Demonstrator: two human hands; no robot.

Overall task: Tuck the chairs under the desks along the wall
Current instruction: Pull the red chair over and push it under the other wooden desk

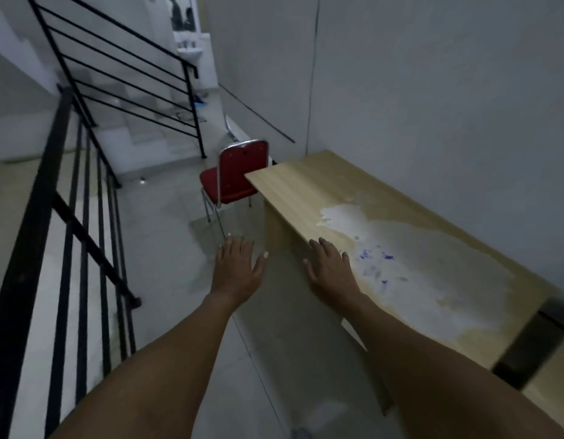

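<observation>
**Red chair stands out beyond the desk's far end, both hands empty**

Taking the wooden desk point(353, 198) against the wall as the landmark: well to its left runs the black stair railing point(62, 191), with open tiled floor point(166, 248) between them. The left hand point(237, 267) hovers over that floor just left of the desk's front edge, palm down, fingers spread, holding nothing. The right hand point(333, 269) is likewise flat and open, fingers reaching across the desk's front edge; whether it touches the top I cannot tell.

The red chair point(233, 179) stands past the desk's far left corner, out in the walkway, its padded back toward the desk end and partly hidden by it. It is not tucked under anything.

It looks a light banquet-type piece: thin chrome legs, stiff frame, cushioned seat and back. It should lift or slide easily, though metal feet may scrape on tile. The best hold is likely the chrome-trimmed top of the backrest, both hands there to steer it.
</observation>
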